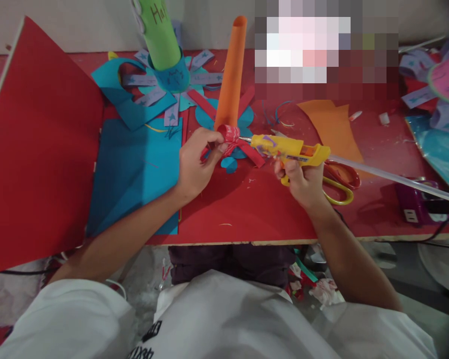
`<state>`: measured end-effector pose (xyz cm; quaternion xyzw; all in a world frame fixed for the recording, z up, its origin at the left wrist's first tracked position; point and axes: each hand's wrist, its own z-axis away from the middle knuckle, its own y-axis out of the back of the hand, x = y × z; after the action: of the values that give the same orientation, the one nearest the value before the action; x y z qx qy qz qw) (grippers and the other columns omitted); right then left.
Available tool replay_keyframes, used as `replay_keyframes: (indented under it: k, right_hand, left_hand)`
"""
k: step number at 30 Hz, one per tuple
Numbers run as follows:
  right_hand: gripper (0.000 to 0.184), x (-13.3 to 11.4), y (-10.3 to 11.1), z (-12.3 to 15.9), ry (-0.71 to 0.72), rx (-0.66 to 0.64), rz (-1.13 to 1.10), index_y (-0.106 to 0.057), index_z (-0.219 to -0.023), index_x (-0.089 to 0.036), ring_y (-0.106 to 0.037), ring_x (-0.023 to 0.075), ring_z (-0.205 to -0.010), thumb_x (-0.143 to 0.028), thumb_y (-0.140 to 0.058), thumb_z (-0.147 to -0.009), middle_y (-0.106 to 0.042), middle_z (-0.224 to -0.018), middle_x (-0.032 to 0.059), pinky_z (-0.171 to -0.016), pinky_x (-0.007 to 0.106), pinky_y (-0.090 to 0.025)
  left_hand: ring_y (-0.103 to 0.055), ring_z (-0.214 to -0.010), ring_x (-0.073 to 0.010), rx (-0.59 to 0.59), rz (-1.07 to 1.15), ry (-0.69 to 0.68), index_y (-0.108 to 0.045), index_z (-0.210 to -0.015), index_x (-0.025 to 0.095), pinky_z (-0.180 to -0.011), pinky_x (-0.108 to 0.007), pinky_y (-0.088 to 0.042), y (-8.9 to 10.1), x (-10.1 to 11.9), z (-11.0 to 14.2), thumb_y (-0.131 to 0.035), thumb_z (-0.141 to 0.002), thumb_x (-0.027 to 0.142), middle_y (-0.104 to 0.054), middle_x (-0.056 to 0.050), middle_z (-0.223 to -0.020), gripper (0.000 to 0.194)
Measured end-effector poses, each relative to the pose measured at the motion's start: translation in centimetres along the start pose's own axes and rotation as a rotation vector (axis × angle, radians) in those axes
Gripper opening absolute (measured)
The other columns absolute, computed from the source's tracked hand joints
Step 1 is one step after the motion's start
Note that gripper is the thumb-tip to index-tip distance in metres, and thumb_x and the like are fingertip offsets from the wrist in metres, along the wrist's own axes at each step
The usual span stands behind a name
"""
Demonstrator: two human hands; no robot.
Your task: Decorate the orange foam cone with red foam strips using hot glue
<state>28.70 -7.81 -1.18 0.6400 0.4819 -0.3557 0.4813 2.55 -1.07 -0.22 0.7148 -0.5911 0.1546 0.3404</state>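
My right hand (303,182) is closed around the handle of a yellow glue gun (284,148), with a long clear glue stick (392,177) sticking out of its back. The nozzle points left and meets, or nearly meets, a red patterned paper strip (231,133) curled into a loop. My left hand (200,162) pinches that strip between thumb and fingers. Just behind it an orange paper tube (232,75) stands on a blue paper base (204,113) with red strips spreading out. Part of the loop is hidden by my left fingers.
Red-and-yellow scissors (338,192) lie beside my right wrist. Orange paper scraps (331,124) are behind the glue gun. At left are blue sheets (134,174) and an upright red board (45,144). A green paper tube (162,40) stands at the back; a purple power strip (411,202) sits right.
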Motion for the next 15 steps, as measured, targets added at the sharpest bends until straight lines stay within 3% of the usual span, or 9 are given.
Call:
replay_keyframes:
  k: [9,15]
  right_hand:
    - [0.053,-1.4,-0.2,-0.1,-0.005,0.023,-0.062,-0.073,-0.079,-0.025,-0.056,0.0155,-0.058,-0.072,-0.061,-0.101,-0.061,-0.065,0.001,-0.055,0.031,-0.042]
    - [0.047,-1.3,2.0,1.5,-0.037,0.02,-0.032,-0.076,-0.083,-0.025,-0.056,0.0163,-0.057,-0.069,-0.07,-0.096,-0.068,-0.07,0.0022,-0.053,0.032,-0.044]
  left_hand:
    - [-0.064,-0.081,-0.0145,-0.027,0.0,0.066,-0.064,-0.093,0.025,-0.077,-0.031,-0.054,0.4,0.3,0.0,-0.065,-0.108,0.04,-0.067,-0.001,-0.087,0.021]
    - [-0.064,-0.08,-0.0156,-0.021,-0.035,0.115,-0.063,-0.09,0.025,-0.076,-0.034,-0.055,0.4,0.5,-0.1,-0.062,-0.109,0.045,-0.068,-0.002,-0.086,0.028]
